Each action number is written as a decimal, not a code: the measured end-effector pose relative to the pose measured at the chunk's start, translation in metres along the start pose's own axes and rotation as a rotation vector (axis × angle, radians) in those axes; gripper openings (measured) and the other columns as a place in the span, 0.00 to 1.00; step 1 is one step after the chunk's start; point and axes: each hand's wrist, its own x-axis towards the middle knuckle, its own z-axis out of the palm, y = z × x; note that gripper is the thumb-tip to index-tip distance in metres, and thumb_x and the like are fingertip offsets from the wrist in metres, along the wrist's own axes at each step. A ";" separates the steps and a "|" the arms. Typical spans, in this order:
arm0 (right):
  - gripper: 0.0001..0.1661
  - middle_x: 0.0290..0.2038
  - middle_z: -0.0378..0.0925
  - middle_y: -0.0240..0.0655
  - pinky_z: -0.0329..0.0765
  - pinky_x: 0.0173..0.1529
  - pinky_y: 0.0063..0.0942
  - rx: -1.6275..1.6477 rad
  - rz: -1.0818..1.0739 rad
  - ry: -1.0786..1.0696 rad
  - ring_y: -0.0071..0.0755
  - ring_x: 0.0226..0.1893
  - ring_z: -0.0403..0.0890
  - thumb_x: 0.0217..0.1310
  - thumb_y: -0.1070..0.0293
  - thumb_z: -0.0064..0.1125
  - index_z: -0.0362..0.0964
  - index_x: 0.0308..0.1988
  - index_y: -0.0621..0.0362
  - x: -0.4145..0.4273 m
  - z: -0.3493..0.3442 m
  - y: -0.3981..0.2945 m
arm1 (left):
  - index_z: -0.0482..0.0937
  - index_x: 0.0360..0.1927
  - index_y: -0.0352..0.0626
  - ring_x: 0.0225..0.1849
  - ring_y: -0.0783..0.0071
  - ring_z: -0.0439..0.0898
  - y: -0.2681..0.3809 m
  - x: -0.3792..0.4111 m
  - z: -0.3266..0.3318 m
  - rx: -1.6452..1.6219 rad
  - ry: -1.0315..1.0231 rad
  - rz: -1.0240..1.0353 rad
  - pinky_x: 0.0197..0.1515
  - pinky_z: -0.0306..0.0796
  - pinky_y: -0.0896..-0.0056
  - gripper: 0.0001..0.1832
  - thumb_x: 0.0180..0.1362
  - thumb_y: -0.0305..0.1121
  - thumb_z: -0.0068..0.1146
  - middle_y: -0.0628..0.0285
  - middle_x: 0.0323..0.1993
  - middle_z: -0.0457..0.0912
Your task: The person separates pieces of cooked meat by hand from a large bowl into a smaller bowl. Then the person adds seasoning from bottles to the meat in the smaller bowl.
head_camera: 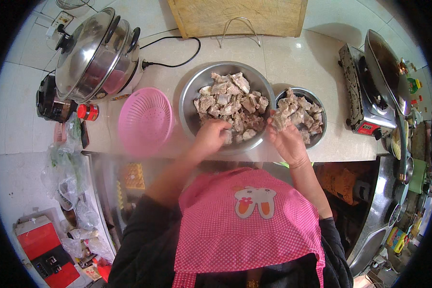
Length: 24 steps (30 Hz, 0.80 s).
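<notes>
A wide stainless steel bowl [187, 104] on the counter holds a heap of pale, bony meat chunks [230, 100]. My left hand [209, 138] reaches over its near rim, fingers curled down beside a small chunk; whether they grip it is hidden. Close by on the right stands a smaller metal bowl [323, 126], also filled with meat chunks [307, 113]. Between the two bowls, my right hand [288, 140] holds a piece of meat [282, 115] with the thumb and fingers, at the smaller bowl's left side.
Left of the bowls sits a pink plastic colander [145, 118], with a lidded electric steamer [97, 57] behind it. A gas stove [367, 93] bearing a wok [385, 68] stands at right. A wooden board [237, 18] and wire stand [240, 19] are at the back.
</notes>
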 end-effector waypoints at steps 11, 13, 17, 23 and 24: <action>0.27 0.49 0.74 0.43 0.77 0.46 0.26 -0.094 -0.039 0.068 0.32 0.42 0.77 0.61 0.72 0.56 0.62 0.59 0.65 -0.007 -0.003 0.001 | 0.79 0.42 0.42 0.53 0.63 0.67 0.017 0.028 0.031 0.528 0.233 0.317 0.53 0.61 0.60 0.18 0.44 0.23 0.55 0.60 0.47 0.72; 0.26 0.48 0.75 0.42 0.77 0.46 0.26 -0.098 -0.039 0.117 0.31 0.42 0.77 0.61 0.72 0.56 0.63 0.58 0.64 -0.009 -0.003 0.001 | 0.78 0.43 0.41 0.54 0.64 0.67 0.015 0.033 0.034 0.544 0.195 0.330 0.54 0.59 0.59 0.19 0.44 0.24 0.56 0.59 0.47 0.73; 0.25 0.48 0.75 0.42 0.77 0.46 0.26 -0.125 -0.085 0.146 0.31 0.41 0.77 0.61 0.71 0.56 0.65 0.58 0.63 -0.014 -0.011 -0.001 | 0.78 0.45 0.39 0.51 0.60 0.70 0.020 0.031 0.006 0.401 0.080 0.290 0.52 0.64 0.60 0.19 0.45 0.26 0.58 0.57 0.43 0.77; 0.25 0.48 0.75 0.43 0.78 0.46 0.25 -0.130 -0.129 0.141 0.33 0.42 0.77 0.60 0.71 0.57 0.65 0.57 0.64 -0.022 -0.015 -0.005 | 0.74 0.54 0.42 0.43 0.81 0.74 -0.003 0.016 -0.044 -0.695 -0.173 -0.121 0.46 0.70 0.77 0.18 0.58 0.23 0.53 0.60 0.48 0.79; 0.25 0.48 0.75 0.43 0.79 0.46 0.25 -0.130 -0.125 0.148 0.33 0.42 0.77 0.60 0.71 0.57 0.65 0.57 0.64 -0.022 -0.015 -0.003 | 0.70 0.57 0.40 0.48 0.75 0.75 -0.005 0.013 -0.050 -0.776 -0.211 -0.150 0.52 0.69 0.72 0.20 0.60 0.22 0.50 0.56 0.51 0.77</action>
